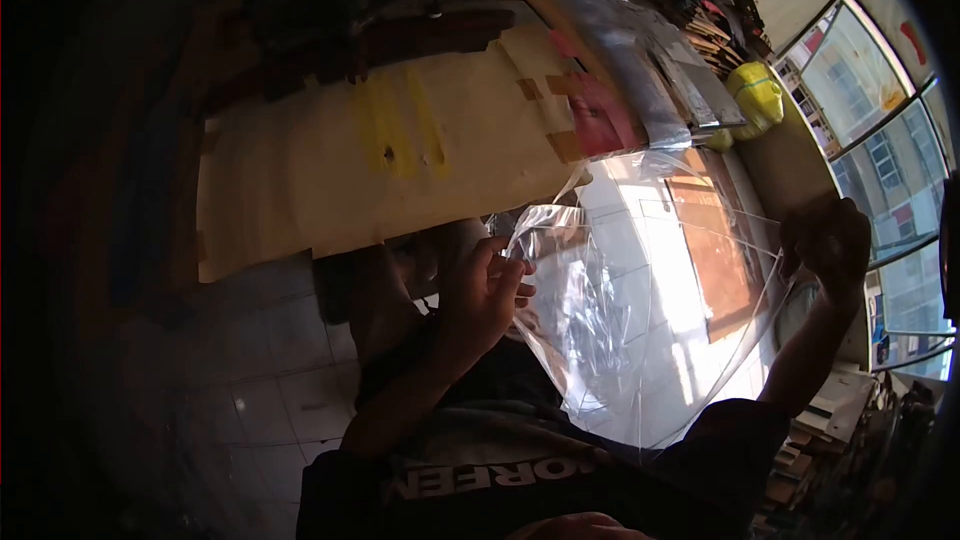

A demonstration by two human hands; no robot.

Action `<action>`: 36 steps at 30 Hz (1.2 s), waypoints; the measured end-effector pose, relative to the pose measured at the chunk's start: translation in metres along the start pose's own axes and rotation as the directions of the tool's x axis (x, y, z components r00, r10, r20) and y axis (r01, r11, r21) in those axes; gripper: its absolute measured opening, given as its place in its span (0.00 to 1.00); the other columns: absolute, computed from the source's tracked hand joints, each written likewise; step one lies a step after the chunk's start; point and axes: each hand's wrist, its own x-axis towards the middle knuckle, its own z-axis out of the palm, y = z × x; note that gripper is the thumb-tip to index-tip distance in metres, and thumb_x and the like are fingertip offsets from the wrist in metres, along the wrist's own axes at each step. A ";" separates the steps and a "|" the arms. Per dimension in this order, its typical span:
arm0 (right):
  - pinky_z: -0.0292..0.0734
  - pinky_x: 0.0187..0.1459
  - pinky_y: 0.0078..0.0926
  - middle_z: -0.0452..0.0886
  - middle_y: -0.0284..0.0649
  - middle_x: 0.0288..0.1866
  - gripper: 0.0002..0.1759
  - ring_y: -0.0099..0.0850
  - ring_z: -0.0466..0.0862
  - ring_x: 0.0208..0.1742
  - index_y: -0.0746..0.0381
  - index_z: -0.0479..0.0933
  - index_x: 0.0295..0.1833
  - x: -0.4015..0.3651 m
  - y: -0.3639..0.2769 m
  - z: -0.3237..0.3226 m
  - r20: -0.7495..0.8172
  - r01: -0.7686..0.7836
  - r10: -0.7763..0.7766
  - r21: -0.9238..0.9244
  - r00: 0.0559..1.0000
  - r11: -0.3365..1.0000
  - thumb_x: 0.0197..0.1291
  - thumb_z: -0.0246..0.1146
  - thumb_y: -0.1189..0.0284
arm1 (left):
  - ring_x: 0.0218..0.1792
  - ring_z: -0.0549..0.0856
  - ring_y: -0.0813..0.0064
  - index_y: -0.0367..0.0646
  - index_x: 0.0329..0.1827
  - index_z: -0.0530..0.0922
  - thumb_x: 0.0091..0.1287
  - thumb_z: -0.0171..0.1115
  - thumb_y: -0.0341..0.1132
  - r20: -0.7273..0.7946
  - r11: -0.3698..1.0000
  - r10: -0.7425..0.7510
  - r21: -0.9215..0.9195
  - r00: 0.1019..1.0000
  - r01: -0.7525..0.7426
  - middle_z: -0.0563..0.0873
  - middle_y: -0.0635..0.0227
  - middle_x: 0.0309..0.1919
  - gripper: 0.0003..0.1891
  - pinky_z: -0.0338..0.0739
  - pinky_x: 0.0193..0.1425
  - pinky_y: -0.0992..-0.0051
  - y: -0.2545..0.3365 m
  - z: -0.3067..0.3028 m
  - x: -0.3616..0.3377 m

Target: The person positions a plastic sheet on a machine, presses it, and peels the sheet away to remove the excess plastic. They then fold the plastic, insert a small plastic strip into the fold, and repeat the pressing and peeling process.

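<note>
A clear plastic sheet (590, 310) stretches between my two hands, in front of my body. My left hand (487, 290) is closed on its bunched left edge, the fingertips curled at the gathered film. Out to the right, my right hand (832, 240) is raised, pinching the far corner of the same sheet. The film sags between the hands, glossy and wrinkled on the left and smoother on the right, and the floor shows through it.
A table covered in tan paper (300, 185) with yellow marks stands ahead. Beyond its right end lie plastic film (640, 70) and a pink patch (600, 112). A yellow bundle (757, 98) sits by the windows (880, 160). Stacked boards (830, 420) stand at lower right, a brown panel (710, 250) on the tiled floor.
</note>
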 end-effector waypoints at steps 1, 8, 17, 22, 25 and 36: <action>0.73 0.18 0.21 0.77 0.41 0.21 0.08 0.29 0.80 0.17 0.69 0.75 0.29 0.001 0.002 -0.004 -0.032 0.001 -0.006 -0.161 0.999 0.987 0.50 0.68 0.76 | 0.32 0.87 0.75 0.34 0.51 0.71 0.69 0.54 0.31 0.015 0.998 0.042 0.042 0.999 -0.042 0.86 0.58 0.34 0.12 0.82 0.35 0.78 0.016 0.010 0.000; 0.79 0.46 0.26 0.83 0.40 0.43 0.03 0.27 0.83 0.44 0.65 0.81 0.35 0.063 0.001 0.044 0.095 0.267 -0.251 -0.248 0.963 0.931 0.53 0.66 0.78 | 0.28 0.85 0.76 0.35 0.47 0.73 0.72 0.52 0.36 0.226 0.941 0.301 0.088 0.926 -0.328 0.84 0.59 0.31 0.11 0.81 0.30 0.79 0.100 0.060 0.045; 0.77 0.50 0.28 0.83 0.41 0.48 0.06 0.28 0.82 0.49 0.65 0.82 0.39 0.101 0.027 0.063 -0.011 0.270 -0.270 0.002 0.963 0.963 0.55 0.66 0.78 | 0.23 0.86 0.76 0.36 0.45 0.75 0.73 0.50 0.40 0.215 0.968 0.246 -0.001 0.945 -0.252 0.86 0.62 0.29 0.14 0.80 0.27 0.79 0.139 0.060 0.079; 0.77 0.46 0.24 0.86 0.39 0.36 0.07 0.25 0.84 0.40 0.66 0.83 0.40 0.109 0.032 0.075 -0.095 0.192 -0.194 -0.031 0.976 0.981 0.54 0.65 0.79 | 0.23 0.85 0.76 0.35 0.44 0.76 0.72 0.52 0.40 0.231 0.950 0.287 0.053 0.930 -0.307 0.86 0.64 0.27 0.14 0.80 0.28 0.80 0.141 0.050 0.080; 0.77 0.45 0.23 0.86 0.39 0.34 0.06 0.24 0.84 0.39 0.66 0.83 0.39 0.114 0.026 0.078 -0.166 0.182 -0.197 -0.104 0.966 0.978 0.55 0.65 0.78 | 0.30 0.87 0.73 0.36 0.48 0.76 0.72 0.52 0.39 0.333 0.931 0.306 0.091 0.892 -0.353 0.85 0.59 0.36 0.14 0.81 0.36 0.77 0.146 0.041 0.081; 0.80 0.35 0.20 0.85 0.42 0.36 0.09 0.24 0.85 0.36 0.70 0.82 0.43 0.126 0.009 0.057 -0.485 0.210 -0.179 0.010 0.856 0.978 0.58 0.62 0.81 | 0.61 0.75 0.49 0.43 0.48 0.81 0.59 0.55 0.66 0.617 0.508 0.454 0.414 0.643 -0.756 0.68 0.48 0.65 0.33 0.69 0.63 0.58 0.176 -0.044 0.045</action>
